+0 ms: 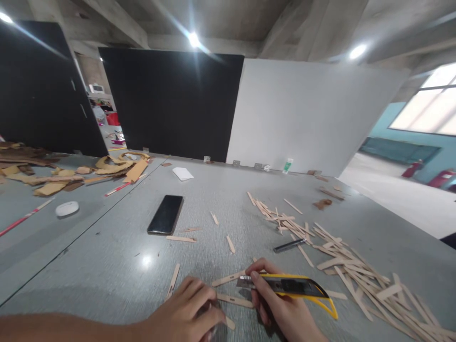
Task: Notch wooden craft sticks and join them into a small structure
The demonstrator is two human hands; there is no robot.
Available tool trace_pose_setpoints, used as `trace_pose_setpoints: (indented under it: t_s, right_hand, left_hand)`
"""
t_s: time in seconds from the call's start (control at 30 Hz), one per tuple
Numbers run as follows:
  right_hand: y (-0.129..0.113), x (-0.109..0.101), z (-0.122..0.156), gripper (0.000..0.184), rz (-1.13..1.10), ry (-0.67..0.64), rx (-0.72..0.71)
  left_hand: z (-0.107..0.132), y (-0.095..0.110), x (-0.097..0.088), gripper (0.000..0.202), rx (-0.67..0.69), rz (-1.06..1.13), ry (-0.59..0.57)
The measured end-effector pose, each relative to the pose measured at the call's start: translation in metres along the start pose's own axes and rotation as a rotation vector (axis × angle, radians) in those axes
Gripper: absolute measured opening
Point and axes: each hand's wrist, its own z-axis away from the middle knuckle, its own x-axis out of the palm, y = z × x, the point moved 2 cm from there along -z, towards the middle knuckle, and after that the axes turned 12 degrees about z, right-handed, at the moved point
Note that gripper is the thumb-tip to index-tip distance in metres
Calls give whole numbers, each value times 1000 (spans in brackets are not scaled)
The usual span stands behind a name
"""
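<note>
In the head view my right hand (278, 304) grips a yellow-and-black utility knife (292, 285), its metal blade out and pointing left. Low in the middle, my left hand (192, 308) has its fingers curled down at the end of a wooden craft stick (235, 300) that has a small dark slot. That stick reaches across to the fingers of my right hand. A second slotted stick (228, 279) lies just beyond, under the blade tip. Another stick's rounded end (230, 323) pokes out beside my left fingertips, which are partly hidden. One more notched stick (174, 280) lies behind the left hand.
A large pile of craft sticks (370, 280) spreads over the right side, with a black pen-like rod (290, 245) beside it. A phone (166, 214) lies left of centre. Cardboard scraps (64, 178) and a white earbud case (67, 209) are farther left. Upright panels (285, 114) stand behind.
</note>
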Motion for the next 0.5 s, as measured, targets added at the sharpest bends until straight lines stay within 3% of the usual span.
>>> trace_pose_setpoints:
  t_s: [0.1, 0.23, 0.5]
  right_hand:
    - [0, 1, 0, 50, -7, 14, 3]
    - [4, 0, -1, 51, 6, 12, 23]
    - [6, 0, 0, 54, 9, -8, 36]
  left_hand:
    - [0, -4, -5, 43, -125, 122, -1]
    - [-2, -7, -12, 18, -162, 187, 39]
    - [-4, -13, -13, 20, -170, 325, 89]
